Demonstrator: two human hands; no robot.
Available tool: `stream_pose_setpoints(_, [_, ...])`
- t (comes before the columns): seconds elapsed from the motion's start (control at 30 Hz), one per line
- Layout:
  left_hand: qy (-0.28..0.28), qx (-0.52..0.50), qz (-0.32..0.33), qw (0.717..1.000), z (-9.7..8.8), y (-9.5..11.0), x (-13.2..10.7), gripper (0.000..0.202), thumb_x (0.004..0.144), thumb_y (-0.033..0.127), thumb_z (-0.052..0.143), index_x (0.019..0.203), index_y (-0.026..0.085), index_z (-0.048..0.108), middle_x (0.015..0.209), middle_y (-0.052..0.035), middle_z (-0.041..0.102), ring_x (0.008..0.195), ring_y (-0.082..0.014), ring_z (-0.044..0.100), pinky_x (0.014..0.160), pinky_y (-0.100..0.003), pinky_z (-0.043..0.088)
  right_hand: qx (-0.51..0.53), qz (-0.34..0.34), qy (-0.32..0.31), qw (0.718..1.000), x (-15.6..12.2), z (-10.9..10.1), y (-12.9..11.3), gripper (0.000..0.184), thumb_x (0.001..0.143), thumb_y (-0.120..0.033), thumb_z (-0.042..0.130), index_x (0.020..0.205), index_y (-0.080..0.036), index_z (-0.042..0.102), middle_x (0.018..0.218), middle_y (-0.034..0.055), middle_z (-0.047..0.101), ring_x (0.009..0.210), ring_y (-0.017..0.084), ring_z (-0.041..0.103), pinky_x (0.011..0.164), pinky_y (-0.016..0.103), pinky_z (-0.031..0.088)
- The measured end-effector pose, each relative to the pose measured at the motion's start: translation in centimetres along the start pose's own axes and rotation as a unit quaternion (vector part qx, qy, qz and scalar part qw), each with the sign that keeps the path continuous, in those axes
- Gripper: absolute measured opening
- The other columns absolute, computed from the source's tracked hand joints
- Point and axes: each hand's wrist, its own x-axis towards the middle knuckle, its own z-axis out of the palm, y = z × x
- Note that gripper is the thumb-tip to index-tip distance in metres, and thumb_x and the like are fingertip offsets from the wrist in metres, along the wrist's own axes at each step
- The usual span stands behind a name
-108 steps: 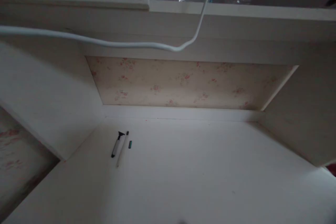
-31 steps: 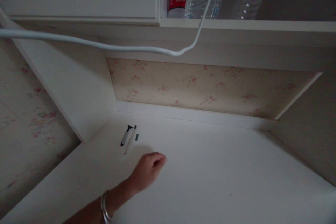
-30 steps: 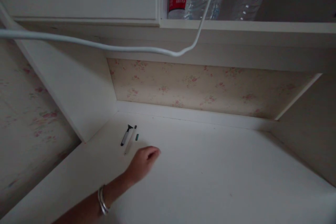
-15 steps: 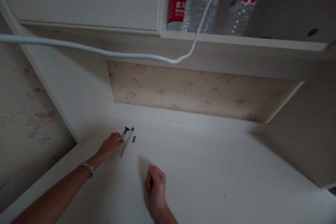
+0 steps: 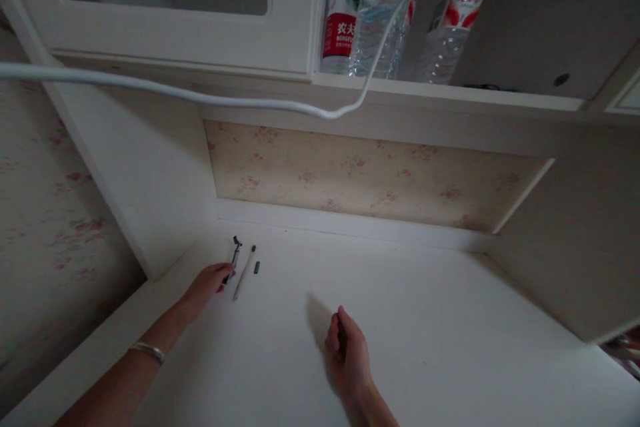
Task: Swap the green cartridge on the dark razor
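My left hand (image 5: 206, 283) reaches to the back left of the white desk top (image 5: 425, 320), and its fingers pinch the lower end of a small razor (image 5: 234, 255) with a black head. A thin pale pen (image 5: 244, 272) lies just right of the razor, and a tiny green piece (image 5: 257, 267) sits beside the pen. My right hand (image 5: 347, 353) hovers over the middle of the desk with its fingers curled loosely; nothing shows in it. A silver bangle (image 5: 147, 350) rings my left wrist.
A white cable (image 5: 200, 95) hangs across the alcove below the upper shelf (image 5: 450, 95). Water bottles (image 5: 380, 20) stand on that shelf beside a glass cabinet door (image 5: 165, 7). Floral wallpaper (image 5: 360, 173) backs the alcove; side panels close it left and right.
My left hand went from mid-desk to the razor and now pinches it. My right hand came into view and moved rightward. The camera tilted up, showing more of the shelf.
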Motion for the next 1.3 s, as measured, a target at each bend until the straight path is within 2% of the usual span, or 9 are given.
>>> stream_pose_setpoints(0.1, [-0.075,-0.215,0.013,0.974,2.7,2.4,-4.1,0.058,0.071,0.063,0.062,0.103,0.014,0.067,0.103,-0.0105,0.065,0.086,-0.0193,0.056,0.064,-0.025,0.042,-0.006,-0.008,-0.016,1.0,0.0,0.1,0.0,0.041,0.063,-0.044,0.086,0.068,-0.016,0.057,0.06,-0.0031,0.051,0.047,0.008,0.04,0.04,0.016,0.03])
stream_pose_setpoints(0.23, [-0.183,-0.416,-0.029,0.89,7.3,6.7,-10.0,0.049,0.069,0.051,0.077,0.101,0.015,0.069,0.095,-0.0079,0.063,0.077,-0.0127,0.05,0.058,-0.02,0.035,-0.083,-0.039,-0.114,0.989,-0.3,0.8,-0.3,0.034,0.082,-0.047,0.072,0.073,-0.016,0.059,0.064,-0.0009,0.052,0.053,0.01,0.042,0.045,0.018,0.033])
stream_pose_setpoints(0.37, [-0.292,-0.526,-0.06,0.796,11.6,9.0,-14.0,0.033,0.075,0.04,0.077,0.095,0.015,0.07,0.088,-0.006,0.058,0.066,-0.0078,0.044,0.053,-0.019,0.03,-0.066,-0.038,-0.169,0.983,-0.8,1.2,-0.5,0.035,0.085,-0.051,0.066,0.085,-0.016,0.065,0.079,0.0046,0.059,0.073,0.016,0.053,0.061,0.023,0.043])
stream_pose_setpoints(0.43, [-0.316,-0.542,-0.066,0.776,13.3,9.0,-15.0,0.031,0.076,0.039,0.076,0.094,0.015,0.069,0.085,-0.0047,0.056,0.062,-0.0066,0.04,0.053,-0.019,0.028,-0.03,-0.015,-0.179,0.983,-0.9,1.3,-0.5,0.04,0.085,-0.055,0.065,0.087,-0.015,0.067,0.074,0.0037,0.058,0.071,0.017,0.053,0.063,0.025,0.044])
stream_pose_setpoints(0.57, [-0.321,-0.471,-0.099,0.815,15.6,7.6,-15.7,0.045,0.068,0.051,0.079,0.088,0.013,0.066,0.08,-0.0038,0.055,0.057,-0.0049,0.035,0.05,-0.019,0.02,-0.001,0.011,-0.145,0.989,-1.1,1.5,-0.5,0.046,0.082,-0.06,0.065,0.092,-0.015,0.068,0.08,0.0068,0.063,0.065,0.015,0.053,0.055,0.022,0.043])
stream_pose_setpoints(0.73, [-0.309,-0.363,-0.044,0.878,16.5,6.4,-15.1,0.059,0.063,0.069,0.071,0.074,0.013,0.057,0.059,0.0039,0.039,0.047,-0.0052,0.021,0.047,-0.025,0.009,-0.056,-0.052,-0.103,0.992,-1.0,1.8,-0.3,0.046,0.08,-0.058,0.069,0.082,-0.013,0.066,0.074,0.0071,0.063,0.054,0.012,0.05,0.045,0.019,0.038])
stream_pose_setpoints(1.0, [-0.318,-0.297,0.002,0.9,15.4,6.8,-14.5,0.046,0.075,0.06,0.066,0.073,0.014,0.059,0.053,0.004,0.036,0.049,-0.0102,0.03,0.047,-0.026,0.018,-0.06,-0.062,-0.059,0.995,-1.3,1.8,-1.3,0.044,0.079,-0.059,0.069,0.085,-0.015,0.064,0.051,-0.0031,0.049,0.045,0.011,0.044,0.043,0.02,0.037])
stream_pose_setpoints(1.17, [-0.241,-0.402,-0.031,0.883,14.2,6.9,-13.5,0.033,0.075,0.045,0.071,0.089,0.015,0.067,0.08,-0.0041,0.057,0.057,-0.0102,0.039,0.049,-0.024,0.024,-0.075,-0.031,-0.121,0.989,-1.7,1.8,-1.8,0.039,0.083,-0.054,0.067,0.086,-0.015,0.062,0.049,-0.0062,0.044,0.038,0.007,0.036,0.038,0.017,0.027])
stream_pose_setpoints(1.3, [-0.285,-0.487,-0.004,0.825,13.4,7.1,-13.5,0.037,0.084,0.044,0.064,0.111,0.018,0.064,0.104,-0.0084,0.057,0.075,-0.0139,0.049,0.058,-0.024,0.034,-0.078,0.022,-0.201,0.976,-2.5,2.2,-1.2,0.034,0.088,-0.048,0.062,0.085,-0.014,0.062,0.051,-0.0049,0.047,0.034,0.006,0.03,0.035,0.018,0.02])
